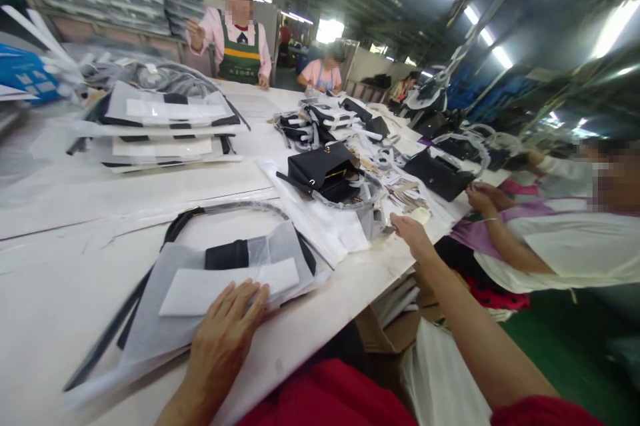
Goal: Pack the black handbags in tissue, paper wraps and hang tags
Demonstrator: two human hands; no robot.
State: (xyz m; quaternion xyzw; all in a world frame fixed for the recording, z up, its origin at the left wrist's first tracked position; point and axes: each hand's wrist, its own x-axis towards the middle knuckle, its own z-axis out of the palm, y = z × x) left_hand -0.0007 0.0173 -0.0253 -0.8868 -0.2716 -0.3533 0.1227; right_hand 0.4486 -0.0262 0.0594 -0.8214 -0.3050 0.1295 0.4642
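My left hand (230,326) lies flat, fingers stretched, on the near edge of a black handbag wrapped in white tissue paper (150,326). A white foam sheet (225,287) lies on that wrapping, just ahead of my fingertips, and a black strap (107,333) curves out along its left side. My right hand (413,236) reaches out over the table's right edge, its fingers drawn together; whatever is between them is too small to make out. Close to its fingertips is the clear plastic by an open black handbag (320,169), whose gold zipper shows.
Stacked wrapped bags (170,123) stand at the left back. Loose tags (405,193) and another black handbag (437,173) lie to the right, by a co-worker's hands (485,199). A person in a green apron (243,53) stands across the table. Below the edge is a cardboard box (385,333).
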